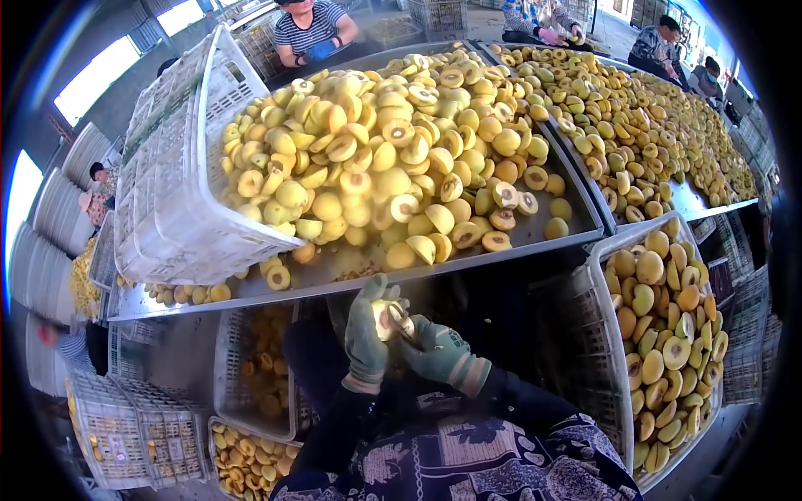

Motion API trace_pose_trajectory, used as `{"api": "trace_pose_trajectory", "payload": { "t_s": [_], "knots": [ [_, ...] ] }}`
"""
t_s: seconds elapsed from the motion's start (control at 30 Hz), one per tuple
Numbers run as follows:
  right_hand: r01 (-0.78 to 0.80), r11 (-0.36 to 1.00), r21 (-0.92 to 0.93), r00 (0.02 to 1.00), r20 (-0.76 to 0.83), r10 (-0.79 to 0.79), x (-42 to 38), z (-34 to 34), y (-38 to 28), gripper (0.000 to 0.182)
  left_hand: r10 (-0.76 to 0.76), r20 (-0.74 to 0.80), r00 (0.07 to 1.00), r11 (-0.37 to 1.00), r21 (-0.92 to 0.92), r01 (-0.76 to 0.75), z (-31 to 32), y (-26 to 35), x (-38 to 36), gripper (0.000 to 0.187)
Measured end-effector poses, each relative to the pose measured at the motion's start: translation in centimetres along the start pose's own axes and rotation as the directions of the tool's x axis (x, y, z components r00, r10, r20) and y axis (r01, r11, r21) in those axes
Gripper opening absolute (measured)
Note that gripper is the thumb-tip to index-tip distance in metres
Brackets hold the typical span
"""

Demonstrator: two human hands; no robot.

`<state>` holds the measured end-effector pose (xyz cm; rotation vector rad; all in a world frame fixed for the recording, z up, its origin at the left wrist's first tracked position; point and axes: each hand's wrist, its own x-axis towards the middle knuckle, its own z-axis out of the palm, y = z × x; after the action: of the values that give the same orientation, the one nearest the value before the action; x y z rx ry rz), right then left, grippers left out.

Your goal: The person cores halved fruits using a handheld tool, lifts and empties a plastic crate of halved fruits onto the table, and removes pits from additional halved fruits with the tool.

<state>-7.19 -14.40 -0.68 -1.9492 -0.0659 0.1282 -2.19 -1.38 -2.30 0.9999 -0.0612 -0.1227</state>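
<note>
My left hand (366,338), in a grey-green glove, is closed around a yellow peach half (384,319), its pale cut face turned toward my other hand. In my right hand (444,352), gloved the same way, is a small metal pitting tool (406,326), its end right at the cut face. Both hands are together over my lap, just below the front edge of the metal table (501,257). On that table lies a big heap of halved peaches (384,154), several showing brown pit hollows.
A white plastic crate (159,200) lies tipped on the table's left. At my right stands a crate full of peach halves (668,334); more crates (251,430) are low at my left. Another peach-covered table (689,200) adjoins. A person in stripes (307,33) sits opposite; others work farther back.
</note>
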Motion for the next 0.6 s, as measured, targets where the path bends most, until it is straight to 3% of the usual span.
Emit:
{"api": "trace_pose_trajectory", "payload": {
  "t_s": [0.03, 0.17, 0.27, 0.37, 0.47, 0.5, 0.6],
  "knots": [
    [-0.004, 1.0, -0.023, 1.0, 0.012, 0.004, 0.0, 0.0, 0.1, 0.03, -0.049, 0.021, 0.999, 0.999, 0.019, 0.049, 0.3, 0.7, -0.2, 0.05],
    [-0.019, 0.992, -0.122, 0.998, 0.061, 0.027, -0.1, -0.1, 0.7, 0.029, -0.001, 0.005, 1.0, 0.982, 0.187, 0.0, 0.7, 0.8, -0.5, 0.047],
    [-0.04, 0.999, 0.035, 0.993, 0.11, 0.036, -0.1, -0.1, 0.6, 0.03, 0.013, -0.039, 0.999, 0.975, 0.223, -0.004, 1.1, 0.9, -0.5, 0.043],
    [-0.169, 0.964, 0.206, 0.976, 0.174, 0.133, 0.2, 0.4, 1.0, 0.026, 0.018, -0.056, 0.998, 0.984, 0.179, -0.007, 0.9, 0.7, -0.5, 0.041],
    [-0.135, 0.991, 0.009, 0.949, 0.288, 0.127, 0.7, -1.0, 0.4, 0.028, -0.042, -0.044, 0.998, 0.985, 0.164, 0.049, 0.3, 0.9, -0.5, 0.039],
    [-0.024, 0.996, -0.082, 0.96, 0.275, 0.046, 0.9, -0.6, 1.8, 0.028, -0.076, -0.031, 0.997, 0.983, 0.167, 0.081, -0.2, 0.9, -0.3, 0.039],
    [-0.134, 0.981, 0.141, 0.956, 0.279, 0.09, 0.9, 0.1, 3.0, 0.029, -0.094, -0.046, 0.995, 0.97, 0.222, 0.102, 0.0, 1.3, -0.3, 0.038]
  ]
}}
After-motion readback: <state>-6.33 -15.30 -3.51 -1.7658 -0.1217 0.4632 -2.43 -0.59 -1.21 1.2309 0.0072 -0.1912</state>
